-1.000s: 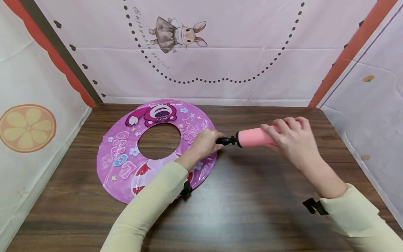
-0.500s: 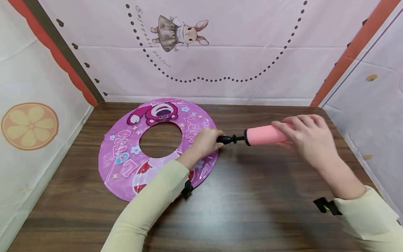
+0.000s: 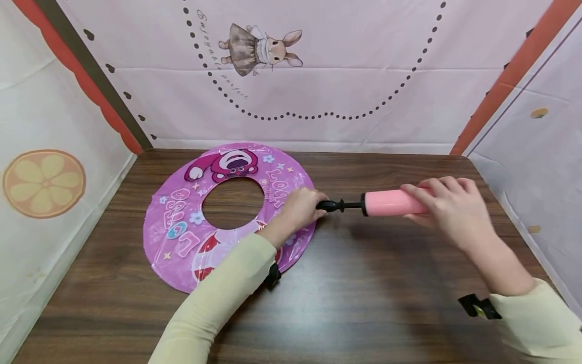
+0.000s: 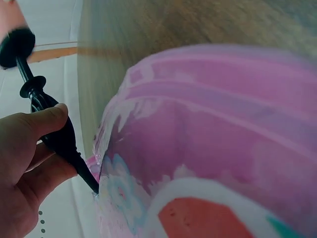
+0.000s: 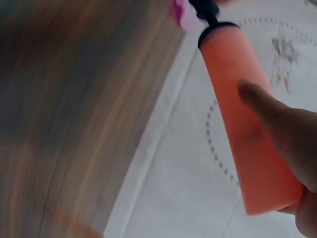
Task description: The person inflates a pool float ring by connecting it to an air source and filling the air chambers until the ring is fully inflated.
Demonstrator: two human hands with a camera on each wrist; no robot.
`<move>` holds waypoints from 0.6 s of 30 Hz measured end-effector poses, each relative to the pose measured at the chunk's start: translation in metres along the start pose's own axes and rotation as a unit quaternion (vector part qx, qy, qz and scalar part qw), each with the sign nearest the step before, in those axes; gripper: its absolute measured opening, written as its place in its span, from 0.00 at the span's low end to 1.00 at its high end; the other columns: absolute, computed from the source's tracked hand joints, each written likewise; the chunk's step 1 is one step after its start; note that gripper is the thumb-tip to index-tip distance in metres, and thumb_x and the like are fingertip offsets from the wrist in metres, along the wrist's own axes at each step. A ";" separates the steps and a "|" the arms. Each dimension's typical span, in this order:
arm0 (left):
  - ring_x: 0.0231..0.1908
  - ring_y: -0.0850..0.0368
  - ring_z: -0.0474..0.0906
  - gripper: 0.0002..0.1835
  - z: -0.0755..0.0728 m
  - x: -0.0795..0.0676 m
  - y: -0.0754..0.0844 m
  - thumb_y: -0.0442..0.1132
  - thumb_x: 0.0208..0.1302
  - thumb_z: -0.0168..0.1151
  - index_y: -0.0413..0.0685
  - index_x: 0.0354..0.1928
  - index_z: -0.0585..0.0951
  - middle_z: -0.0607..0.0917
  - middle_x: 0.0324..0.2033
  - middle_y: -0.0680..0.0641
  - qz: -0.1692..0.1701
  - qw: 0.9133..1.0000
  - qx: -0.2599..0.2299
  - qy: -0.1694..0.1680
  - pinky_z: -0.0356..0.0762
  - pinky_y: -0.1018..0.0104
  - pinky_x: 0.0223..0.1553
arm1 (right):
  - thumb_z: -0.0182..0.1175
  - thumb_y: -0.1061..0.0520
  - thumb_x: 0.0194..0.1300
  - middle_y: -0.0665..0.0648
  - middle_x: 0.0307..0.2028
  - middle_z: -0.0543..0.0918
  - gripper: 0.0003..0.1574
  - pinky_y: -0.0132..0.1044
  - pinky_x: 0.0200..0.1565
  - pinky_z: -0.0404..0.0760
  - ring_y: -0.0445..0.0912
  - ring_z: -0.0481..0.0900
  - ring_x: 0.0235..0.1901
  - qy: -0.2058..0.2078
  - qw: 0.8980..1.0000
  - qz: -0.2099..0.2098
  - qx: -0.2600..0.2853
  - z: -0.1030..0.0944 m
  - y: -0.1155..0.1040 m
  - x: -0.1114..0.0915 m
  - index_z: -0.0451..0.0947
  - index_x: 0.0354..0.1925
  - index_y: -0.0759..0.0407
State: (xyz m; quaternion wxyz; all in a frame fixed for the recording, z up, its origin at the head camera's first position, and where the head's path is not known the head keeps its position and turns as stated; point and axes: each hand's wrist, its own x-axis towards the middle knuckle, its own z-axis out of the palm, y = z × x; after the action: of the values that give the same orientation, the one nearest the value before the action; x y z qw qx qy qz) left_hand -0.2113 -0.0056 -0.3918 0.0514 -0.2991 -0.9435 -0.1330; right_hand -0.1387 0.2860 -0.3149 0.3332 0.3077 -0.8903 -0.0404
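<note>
Nearest were the person's pale yellow sleeves [image 3: 218, 298], softly wrinkled, a black clip [image 3: 479, 307] by each cuff. The right hand [image 3: 454, 212] held the pump [image 3: 386, 203] above the counter, fingers wrapped round its barrel [image 5: 242, 129], a smooth pink cylinder. A thin black rod [image 3: 352, 205] ran from it to the ridged black handle [image 4: 62, 141], which the left hand [image 3: 300, 208] grasped between thumb and fingers. The handle's narrow tip met the edge of the ring [image 3: 156, 242]; I couldn't tell how far in it went. The ring lay on the counter, left of the pump: shiny purple plastic, puckered at the rim, with a round hole and prints of flowers, stars and a bear. Beneath, the counter [image 3: 345, 293] was dark, streaky wood grain with a soft gleam at the front. Behind it hung a creased pale pink cloth [image 3: 327, 86] with a dotted curve and a sideways rabbit [image 3: 256, 49]. Whitish sheets [image 3: 27, 116] closed both sides, the left one bearing an orange slice [image 3: 44, 183].
</note>
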 end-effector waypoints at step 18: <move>0.37 0.55 0.82 0.16 0.000 0.001 0.002 0.46 0.54 0.66 0.54 0.46 0.82 0.86 0.37 0.50 -0.023 1.000 -0.001 -0.001 0.78 0.62 0.41 | 0.54 0.35 0.56 0.59 0.36 0.81 0.29 0.55 0.38 0.69 0.60 0.76 0.37 0.015 1.000 0.000 -0.008 0.010 -0.013 0.006 0.77 0.50 0.50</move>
State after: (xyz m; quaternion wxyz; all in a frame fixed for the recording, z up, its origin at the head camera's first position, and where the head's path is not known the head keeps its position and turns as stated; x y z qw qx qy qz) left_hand -0.2110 -0.0035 -0.3915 0.0470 -0.2774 -0.9500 -0.1353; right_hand -0.1413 0.2709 -0.3229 0.3492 0.3056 -0.8848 -0.0428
